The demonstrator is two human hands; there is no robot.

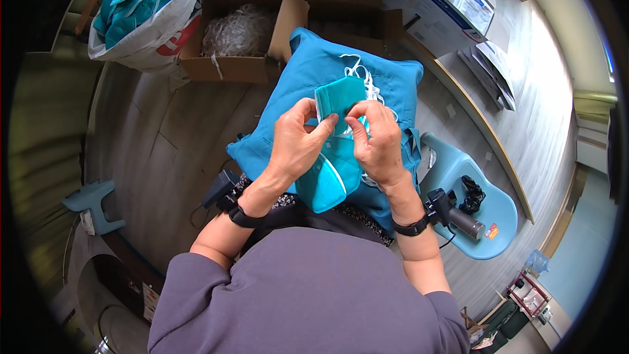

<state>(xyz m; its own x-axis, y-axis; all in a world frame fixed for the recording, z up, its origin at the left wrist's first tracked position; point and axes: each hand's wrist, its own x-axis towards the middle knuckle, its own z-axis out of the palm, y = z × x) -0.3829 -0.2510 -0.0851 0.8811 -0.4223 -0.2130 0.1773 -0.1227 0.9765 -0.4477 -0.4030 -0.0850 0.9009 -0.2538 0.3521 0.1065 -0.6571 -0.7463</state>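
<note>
My left hand (298, 136) is closed on a teal face mask (344, 95), its thumb and fingers gripping the left edge. Close to the right edge of that mask, my right hand (379, 141) has thumb and forefinger pinched together. What lies in the pinch is too small to make out. White elastic straps (371, 86) bunch up behind the mask and beside my right fingers. Below my hands, another teal mask (321, 185) rests over my lap. Everything lies on a blue cushion-like cloth bundle (314, 59).
Ahead on the left stands a white sack (141, 56) of teal masks. Beside it, an open cardboard box (232, 69) holds tangled white straps. A white box (452, 13) with packets is at the far right. A light-blue plastic stool (488, 236) bears a black bag (472, 195).
</note>
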